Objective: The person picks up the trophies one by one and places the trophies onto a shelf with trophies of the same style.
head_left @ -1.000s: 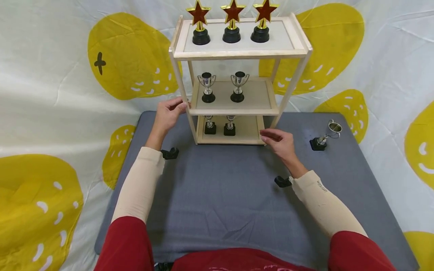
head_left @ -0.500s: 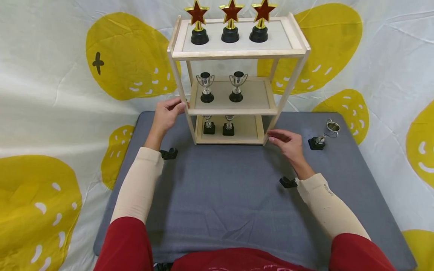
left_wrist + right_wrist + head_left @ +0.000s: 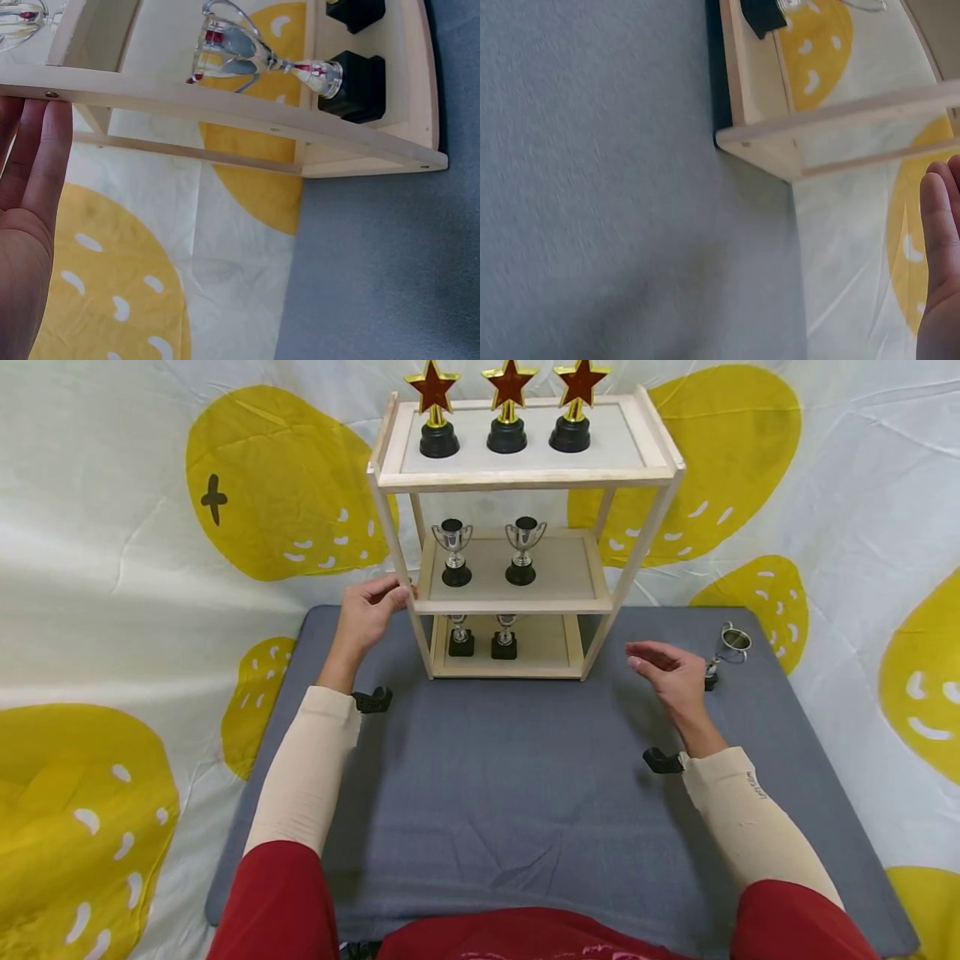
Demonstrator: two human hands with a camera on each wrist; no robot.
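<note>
A three-tier wooden shelf (image 3: 513,607) stands at the back of the table. My left hand (image 3: 369,612) grips its front left post at the middle tier, the thumb in front. In the left wrist view, the fingers (image 3: 51,142) press against that post (image 3: 180,101). My right hand (image 3: 672,681) hovers to the right of the shelf, apart from it, holding nothing. Behind that hand is a silver cup trophy (image 3: 736,642), its black base partly hidden. Two silver cup trophies are on the middle tier, among them the left one (image 3: 453,550).
Three star trophies, the middle one (image 3: 507,410) included, line the top tier. On the bottom tier stand two cup trophies with square black bases (image 3: 504,645), their tops hidden. A grey cloth covers the table (image 3: 487,777); a patterned curtain (image 3: 150,460) hangs behind.
My right hand has moved rightward, from the shelf's front right post to the space between the shelf and the lone cup trophy. My left hand has stayed at the left post.
</note>
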